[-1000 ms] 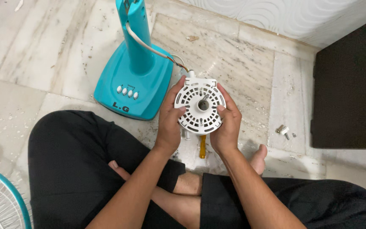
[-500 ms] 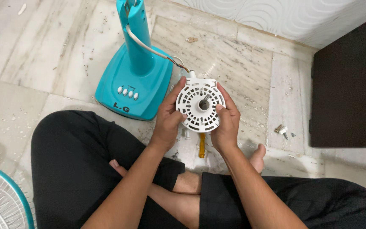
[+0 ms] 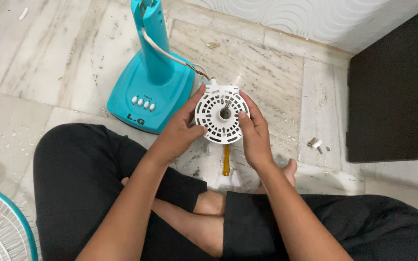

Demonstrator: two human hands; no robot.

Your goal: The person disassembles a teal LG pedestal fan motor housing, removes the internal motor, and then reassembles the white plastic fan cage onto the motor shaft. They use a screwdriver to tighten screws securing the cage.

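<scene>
- Person sits cross-legged on a marble floor (image 3: 267,63); a round white slotted motor cover (image 3: 221,115) is held up between both hands, just right of the teal fan base (image 3: 151,96) and above the lap.
- Left hand (image 3: 179,133) grips the cover's left rim, thumb hooked on the near edge, fingers wrapped behind. Right hand (image 3: 251,131) clasps the right rim, thumb pressing on the face near the centre hole. Neither is spread flat.
- A white cable (image 3: 168,54) runs from the fan's column to the top of the cover, bare ends showing. Risk: pulling the cover nearer could strain or snap those leads.
- Thin slotted plastic: squeezing or twisting hard may crack a rib.
- A yellow-handled screwdriver (image 3: 226,160) lies on the floor right under the cover; a dropped cover would land on it.
- Small loose screws (image 3: 315,144) lie to the right near a dark mat (image 3: 395,87); a foot or knee could scatter them.
- Fan grille (image 3: 1,232) sits at near left, close to the knee.
</scene>
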